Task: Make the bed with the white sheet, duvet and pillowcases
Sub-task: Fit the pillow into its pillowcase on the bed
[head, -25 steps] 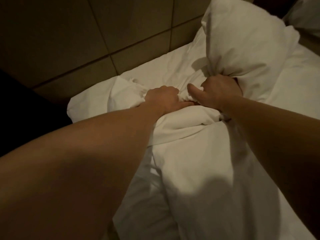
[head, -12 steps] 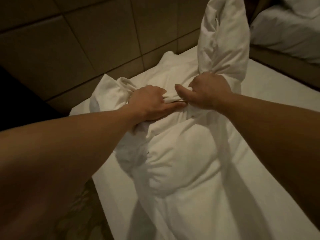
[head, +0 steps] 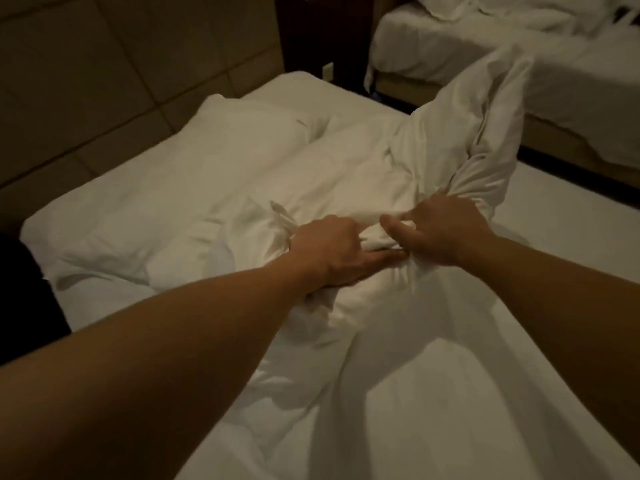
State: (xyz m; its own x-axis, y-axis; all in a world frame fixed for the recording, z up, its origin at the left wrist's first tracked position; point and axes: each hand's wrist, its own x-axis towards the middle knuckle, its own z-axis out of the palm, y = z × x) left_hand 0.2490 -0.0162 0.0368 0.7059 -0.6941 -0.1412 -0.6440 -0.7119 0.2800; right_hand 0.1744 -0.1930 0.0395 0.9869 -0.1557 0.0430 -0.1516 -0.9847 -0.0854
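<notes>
Head cam looks down at both hands working mid-bed. Left hand (head: 332,251) has its fingers curled into a bunch of white pillowcase (head: 374,237) fabric; right hand (head: 440,230) grips the same gathered cloth just beside it, thumb pinching a fold, w/ the two hands nearly touching. A pillow (head: 478,123) pokes up far right of the hands, its near end squeezed into the bunched opening, so my guess is it's being stuffed into the case.

Handling, as I judge it: cloth is light, soft, limp, prob. a bit slippery; pillow is squashy & springs back. Best hold looks like the hem of the case opening, one hand each side, then shake the pillow down.

Count: 2 hands, 1 pillow being cased, 1 more pillow (head: 242,133) lying flat far left by the padded wall (head: 104,64). White sheet (head: 519,393) covers the bed, fairly smooth near right, rumpled near left. 2nd bed (head: 485,39) far right, w/ messy white bedding. Can't pick out a duvet for sure.
</notes>
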